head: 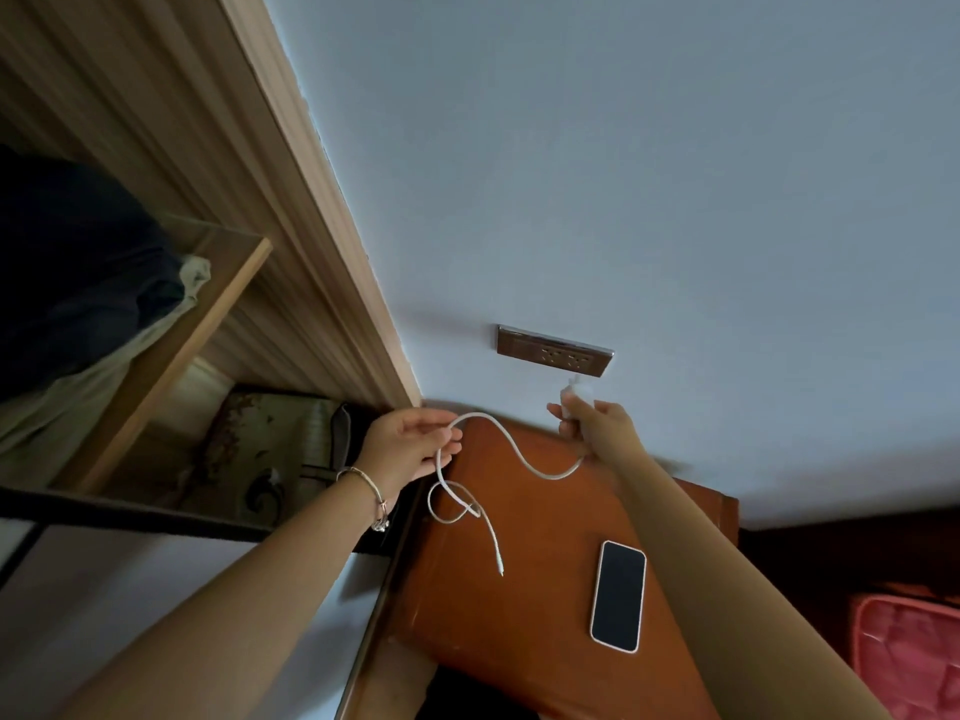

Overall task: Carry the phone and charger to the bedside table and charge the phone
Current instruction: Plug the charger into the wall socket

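Note:
A phone (618, 595) with a dark screen and pale rim lies face up on the brown wooden bedside table (530, 589). My right hand (597, 426) grips the white charger plug (577, 394), held just below the brown wall socket (554, 357), prongs toward it and apart from it. My left hand (410, 444) pinches the white cable (524, 462), which curves between both hands. The cable's free end (500, 570) hangs loose over the table, left of the phone and not touching it.
A wooden wardrobe (218, 210) with an open shelf of dark and pale clothes stands at the left. A patterned bag (270, 449) sits on its lower shelf. A red basket (909, 657) is at the lower right. A pale wall (649, 174) fills the background.

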Available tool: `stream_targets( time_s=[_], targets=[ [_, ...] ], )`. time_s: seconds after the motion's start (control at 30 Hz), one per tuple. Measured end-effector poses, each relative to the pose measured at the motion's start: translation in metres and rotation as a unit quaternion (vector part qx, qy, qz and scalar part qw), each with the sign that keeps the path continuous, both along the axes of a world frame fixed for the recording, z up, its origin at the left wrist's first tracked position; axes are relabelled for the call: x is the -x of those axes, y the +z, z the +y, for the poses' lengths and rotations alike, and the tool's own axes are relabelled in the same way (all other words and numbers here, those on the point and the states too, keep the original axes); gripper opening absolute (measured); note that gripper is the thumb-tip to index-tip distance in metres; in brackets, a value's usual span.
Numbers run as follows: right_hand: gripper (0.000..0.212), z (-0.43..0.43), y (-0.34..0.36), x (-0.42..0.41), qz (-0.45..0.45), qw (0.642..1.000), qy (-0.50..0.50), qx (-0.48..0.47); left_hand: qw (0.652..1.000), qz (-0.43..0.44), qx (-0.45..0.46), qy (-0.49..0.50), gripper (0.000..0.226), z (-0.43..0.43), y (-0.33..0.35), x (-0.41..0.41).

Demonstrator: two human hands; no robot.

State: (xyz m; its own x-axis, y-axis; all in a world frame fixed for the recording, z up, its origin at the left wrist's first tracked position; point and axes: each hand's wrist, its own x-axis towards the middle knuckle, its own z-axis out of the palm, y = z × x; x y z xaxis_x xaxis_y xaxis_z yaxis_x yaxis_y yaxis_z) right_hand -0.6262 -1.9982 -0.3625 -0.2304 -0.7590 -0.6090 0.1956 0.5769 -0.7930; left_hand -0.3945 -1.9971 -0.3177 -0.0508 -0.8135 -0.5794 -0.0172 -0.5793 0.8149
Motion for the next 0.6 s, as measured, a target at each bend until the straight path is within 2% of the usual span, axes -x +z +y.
stream_targets(
  time_s=[0.1, 0.3, 0.6],
  targets=[
    [0.035, -0.008, -0.01, 0.001, -0.077, 0.996, -0.048, -0.013, 1.0, 0.005, -0.012, 0.01, 0.019, -0.002, -0.008, 0.005],
    [0.03, -0.025, -0.021, 0.001, -0.139, 0.982, -0.121, -0.031, 0.999, 0.003, -0.028, 0.025, 0.019, -0.002, -0.017, 0.005],
    [0.027, -0.042, -0.03, -0.004, -0.119, 0.982, -0.127, -0.077, 0.997, 0.015, -0.046, 0.053, 0.019, -0.005, -0.022, 0.008]
  ],
)
